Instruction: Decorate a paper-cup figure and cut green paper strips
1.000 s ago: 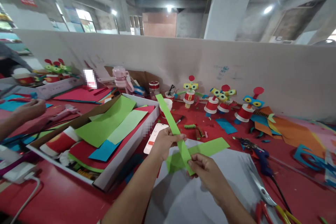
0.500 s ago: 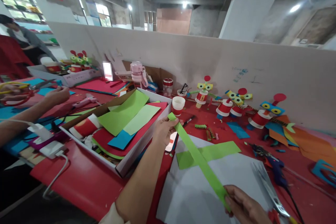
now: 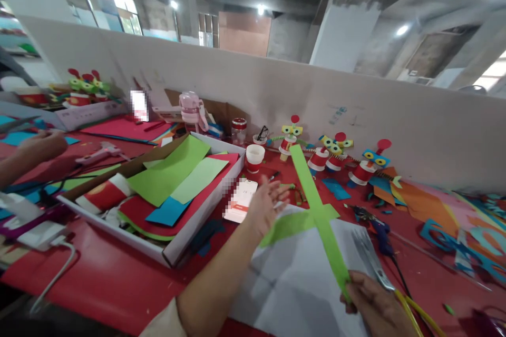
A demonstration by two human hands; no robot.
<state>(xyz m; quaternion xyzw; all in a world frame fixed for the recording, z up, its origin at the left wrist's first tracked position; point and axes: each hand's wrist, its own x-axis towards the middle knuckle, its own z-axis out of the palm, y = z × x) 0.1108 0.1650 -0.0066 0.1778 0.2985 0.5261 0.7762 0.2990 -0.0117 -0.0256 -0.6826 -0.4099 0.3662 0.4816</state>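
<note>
My right hand (image 3: 375, 300) pinches the lower end of a long green paper strip (image 3: 316, 205), which stands up at a slant. My left hand (image 3: 265, 206) is off the strip, fingers spread, above the table beside a white phone (image 3: 241, 200). Behind the held strip, a second green paper strip (image 3: 282, 229) lies across white paper sheets (image 3: 288, 284). Scissors with yellow handles (image 3: 411, 308) lie just right of the sheets, partly behind my right hand.
A cardboard box (image 3: 205, 221) of coloured paper stands at left, near a paper cup (image 3: 255, 158). Cup robot figures (image 3: 286, 142) line the back wall. A blue glue gun (image 3: 379, 237) lies at right. Another person's hand (image 3: 45, 145) is at far left.
My left hand has let go of the strip's upper end and opened. That end now points up, held only by my right hand. The view has swung to the right.
</note>
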